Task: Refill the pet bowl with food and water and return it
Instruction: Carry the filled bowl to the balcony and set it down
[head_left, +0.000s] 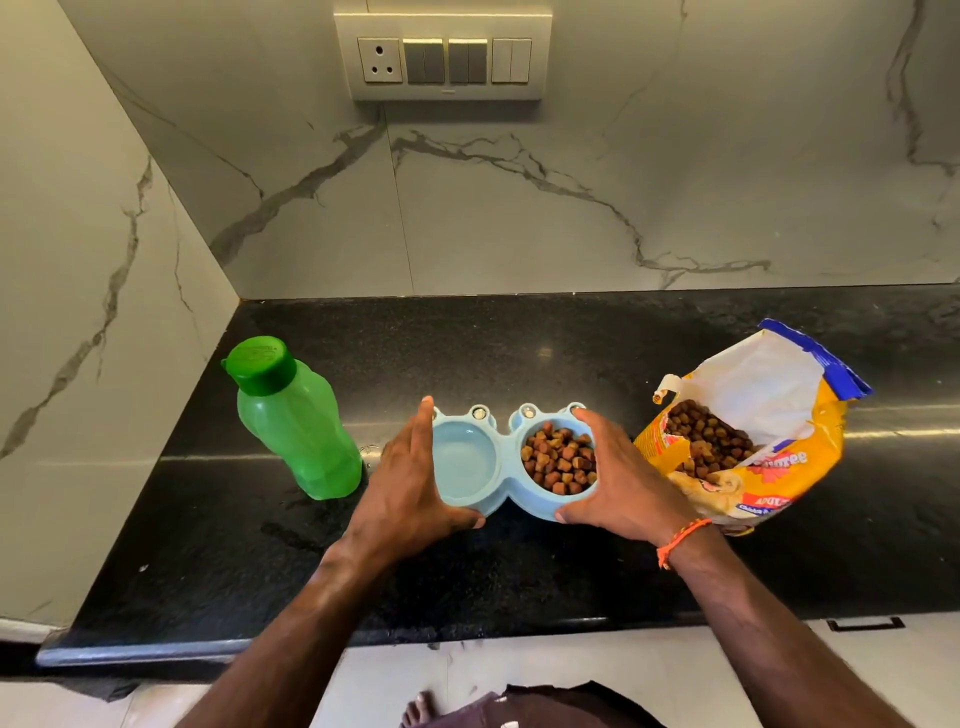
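Marble-veined wall tiles back a black stone counter (519, 353), with a switch panel (442, 54) high on the wall. From the left end, a capped green bottle (296, 421) stands upright near the corner. Just right of it my left hand (410, 483) cups the left end of the pale blue double pet bowl (506, 462), fingers along the far side and thumb curled under the near rim. The bowl sits mid-counter, nearer the front edge than the wall; its left well looks to hold clear water, its right well is heaped with brown kibble (558, 460). My right hand (618, 483) clamps the right end the same way. An open yellow food bag (753, 431) slumps just beside that hand. I judge the bowl to be light, stiff plastic, smooth and maybe wet, so holding both ends and keeping it level should stop the water slopping. Pale floor shows below the front edge
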